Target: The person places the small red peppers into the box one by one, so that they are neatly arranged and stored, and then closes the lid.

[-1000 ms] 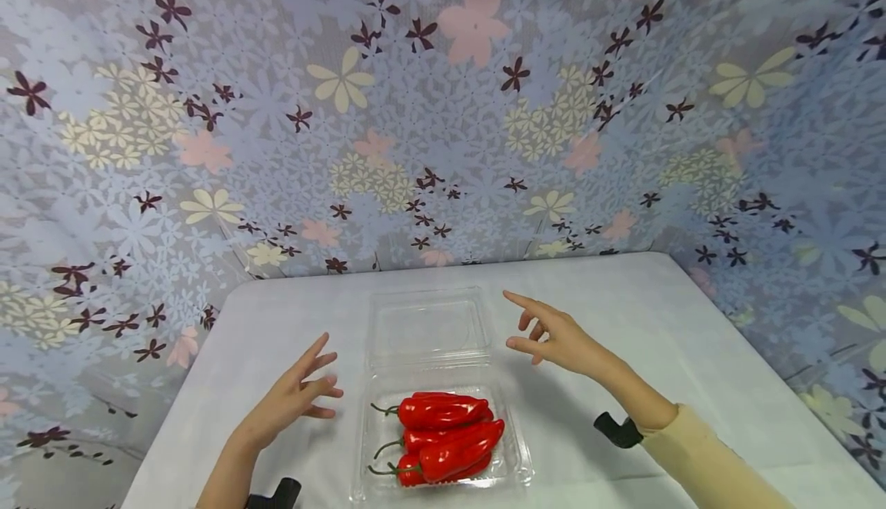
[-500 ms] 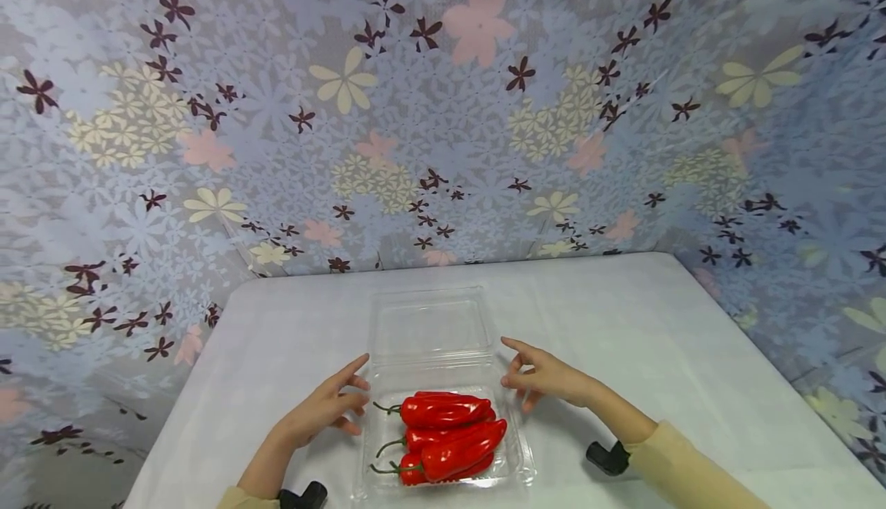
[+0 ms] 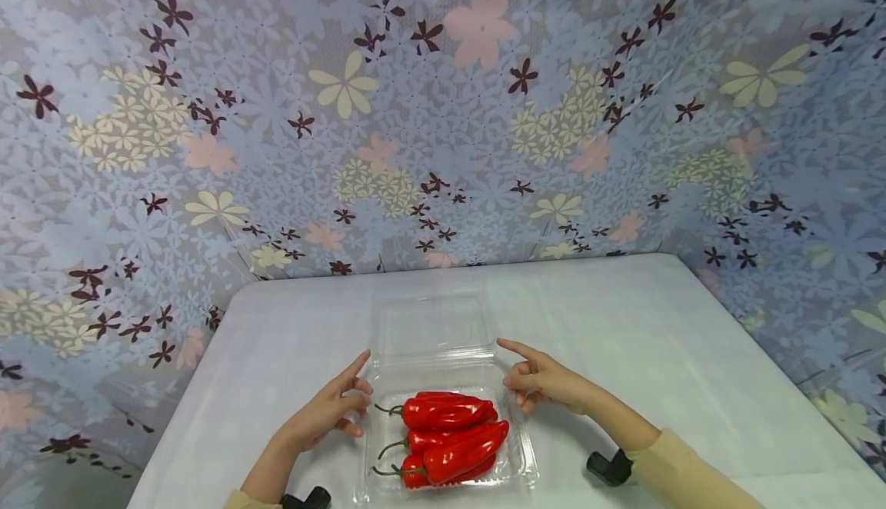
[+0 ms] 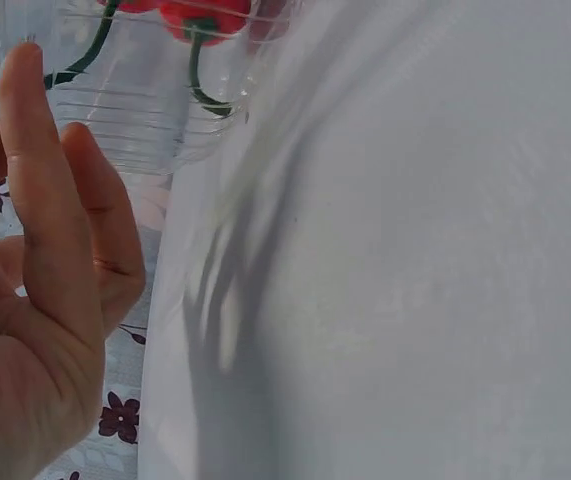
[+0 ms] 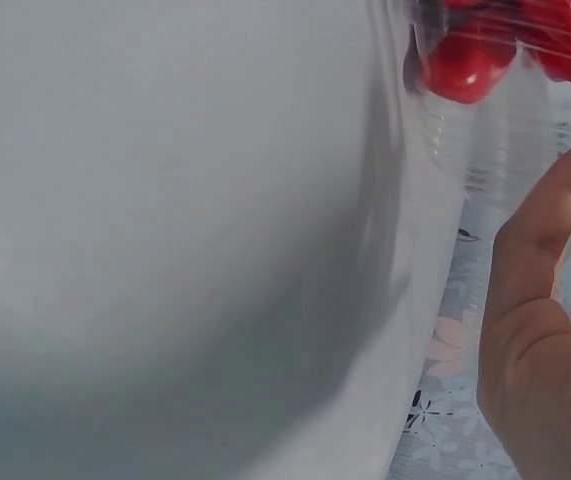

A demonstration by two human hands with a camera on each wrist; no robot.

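A clear plastic clamshell box (image 3: 514, 447) stands on the table with its lid (image 3: 434, 324) folded back, away from the person. Several glossy red peppers (image 3: 453, 444) with green stems lie in its base. My left hand (image 3: 325, 413) is at the left side of the box, index finger stretched toward the hinge area, the others loosely bent. On the opposite side, my right hand (image 3: 554, 383) points its index finger at the lid's near right corner. Whether either fingertip touches the plastic, I cannot tell. In the left wrist view, the left hand (image 4: 55, 270) shows beside the box.
A white cloth covers the table (image 3: 609, 317). Behind it rises a floral-patterned backdrop (image 3: 415, 132). Black wrist mounts (image 3: 609, 467) sit below both wrists.
Both hands have come inward to the sides of the box, the right one also nearer the person. The lid's outline looks fainter and slightly blurred now.
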